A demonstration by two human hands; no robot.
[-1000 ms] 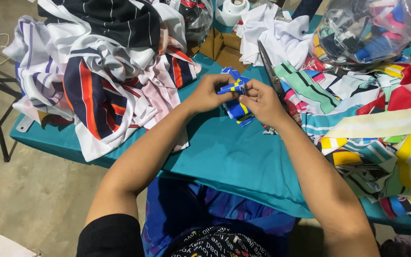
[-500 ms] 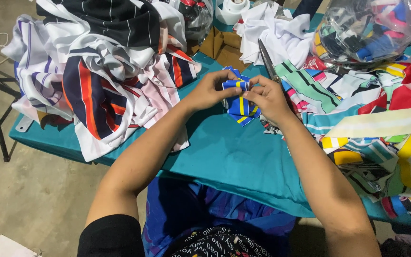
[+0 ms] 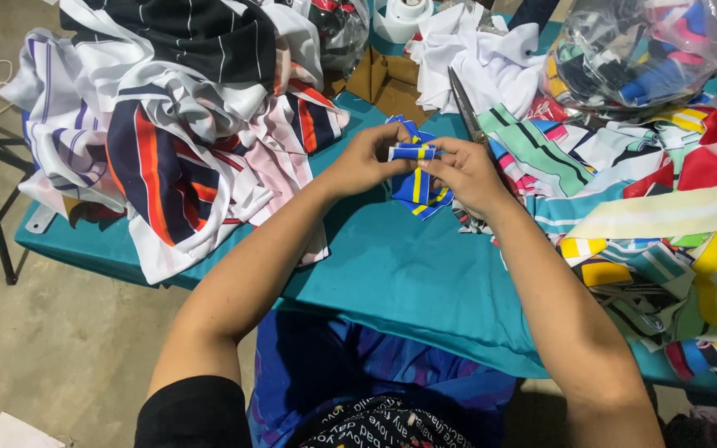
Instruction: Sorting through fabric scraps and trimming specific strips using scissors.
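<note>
While you sit at the teal-covered counter point(image 3: 392, 274), a big heap of striped navy, white and orange garments point(image 3: 168, 124) lies to your left, and a spread of cut fabric strips point(image 3: 665, 224) in green, red, yellow and white covers the right. A clear plastic bag of coloured pieces point(image 3: 649, 50) sits at the far right, with white cloth point(image 3: 483, 58) and scissors point(image 3: 465, 104) just beside your hands. Your left hand point(image 3: 364, 159) and right hand point(image 3: 468, 174) are both closed on a small blue, yellow and white striped fabric piece point(image 3: 415, 170), pinching its rolled top edge just above the counter's middle.
</note>
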